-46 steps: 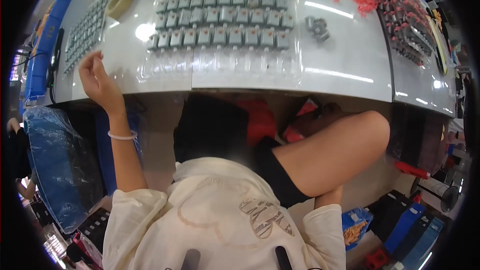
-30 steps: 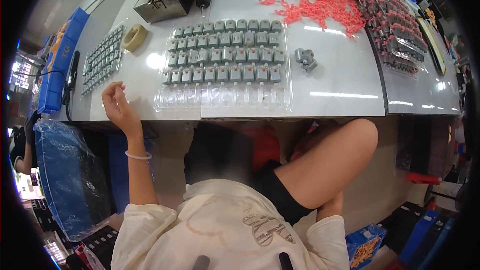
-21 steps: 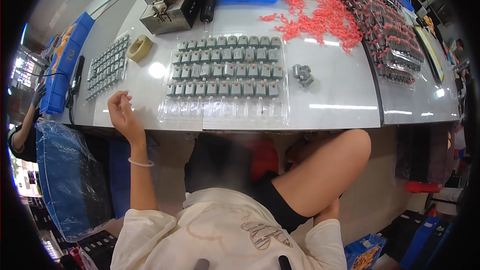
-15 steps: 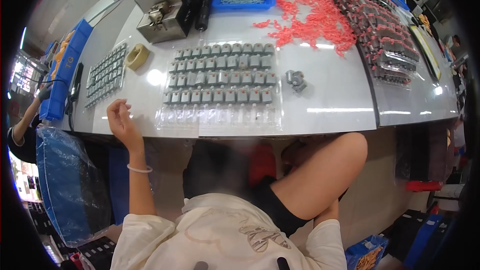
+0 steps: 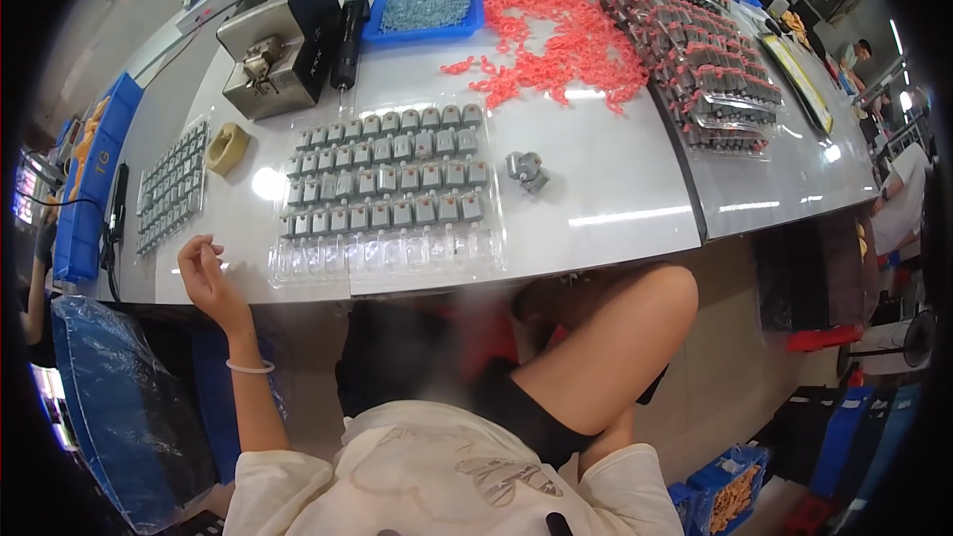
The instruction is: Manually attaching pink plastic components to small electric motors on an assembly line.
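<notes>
My left hand [image 5: 205,276] rests at the table's front edge, palm turned up and fingers loosely curled, with nothing visible in it. A white band circles that wrist. Right of the hand lies a clear plastic tray [image 5: 281,266] with rows of small grey motor-like parts [image 5: 392,182]; its front row of pockets holds no grey parts. A few similar loose grey parts [image 5: 527,172] sit to the right of the tray. Beyond my left hand is a second group of small grey parts [image 5: 171,187]. My right forearm passes behind my raised thigh, which hides the right hand.
A roll of tape [image 5: 227,149] stands behind the left hand. Farther back are a metal machine [image 5: 273,45], a black electric screwdriver [image 5: 349,38], a blue tray [image 5: 475,28] of screws and scattered pink pieces [image 5: 566,45]. Stacked filled trays [image 5: 695,55] stand right. Other people work nearby.
The view has turned, so the table and its things appear farther left and slightly lower. My left hand stays at the table edge, still loosely curled. Nothing was picked up or put down.
</notes>
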A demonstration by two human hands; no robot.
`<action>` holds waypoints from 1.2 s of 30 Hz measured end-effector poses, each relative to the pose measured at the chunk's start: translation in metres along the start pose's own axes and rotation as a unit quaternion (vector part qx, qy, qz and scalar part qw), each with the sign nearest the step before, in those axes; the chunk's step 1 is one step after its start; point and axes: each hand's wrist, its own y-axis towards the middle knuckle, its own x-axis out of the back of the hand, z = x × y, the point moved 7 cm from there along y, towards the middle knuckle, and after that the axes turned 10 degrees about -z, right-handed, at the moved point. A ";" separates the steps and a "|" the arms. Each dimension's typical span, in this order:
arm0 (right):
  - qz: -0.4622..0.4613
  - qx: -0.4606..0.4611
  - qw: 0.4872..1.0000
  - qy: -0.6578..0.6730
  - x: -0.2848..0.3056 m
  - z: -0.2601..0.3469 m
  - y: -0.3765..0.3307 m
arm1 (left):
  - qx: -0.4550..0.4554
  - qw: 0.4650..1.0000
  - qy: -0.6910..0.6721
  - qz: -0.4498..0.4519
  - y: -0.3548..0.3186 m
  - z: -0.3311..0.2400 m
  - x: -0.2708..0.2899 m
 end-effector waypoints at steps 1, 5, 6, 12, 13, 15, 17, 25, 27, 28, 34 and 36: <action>0.006 -0.001 1.000 -0.010 0.000 -0.001 -0.003 | 0.004 1.000 0.010 -0.001 -0.001 -0.001 0.003; 0.003 -0.067 0.998 -0.016 0.031 0.033 -0.019 | -0.007 1.000 0.021 0.008 0.001 -0.001 -0.007; 0.004 -0.055 0.993 0.106 0.030 0.069 -0.035 | -0.011 1.000 0.012 0.009 0.002 -0.001 -0.009; 0.408 0.160 0.899 -0.013 -0.084 0.263 -0.170 | -0.023 1.000 0.015 -0.007 0.001 0.000 -0.006; 0.504 0.284 0.816 0.014 -0.105 0.282 -0.204 | -0.016 1.000 0.025 0.003 0.004 0.000 -0.008; 0.676 0.418 0.600 0.089 -0.125 0.303 -0.265 | -0.048 0.999 0.010 -0.014 0.002 -0.003 0.005; 0.767 0.392 0.503 0.072 -0.127 0.328 -0.308 | -0.047 0.999 0.002 -0.012 0.004 -0.002 -0.005; 0.849 0.306 0.416 0.107 -0.124 0.292 -0.375 | -0.082 0.994 -0.059 -0.042 0.006 0.002 -0.008; 0.854 0.296 0.412 0.116 -0.125 0.289 -0.385 | -0.079 0.995 -0.032 -0.046 0.007 0.003 -0.006; 0.854 0.293 0.412 0.120 -0.126 0.289 -0.390 | -0.077 0.996 -0.016 -0.052 0.009 0.004 -0.005; 0.860 0.285 0.402 0.133 -0.127 0.286 -0.407 | -0.091 0.995 0.009 -0.033 0.005 -0.004 0.005; 0.858 0.289 0.391 0.165 -0.130 0.293 -0.418 | -0.091 0.995 -0.006 -0.025 0.006 -0.003 0.003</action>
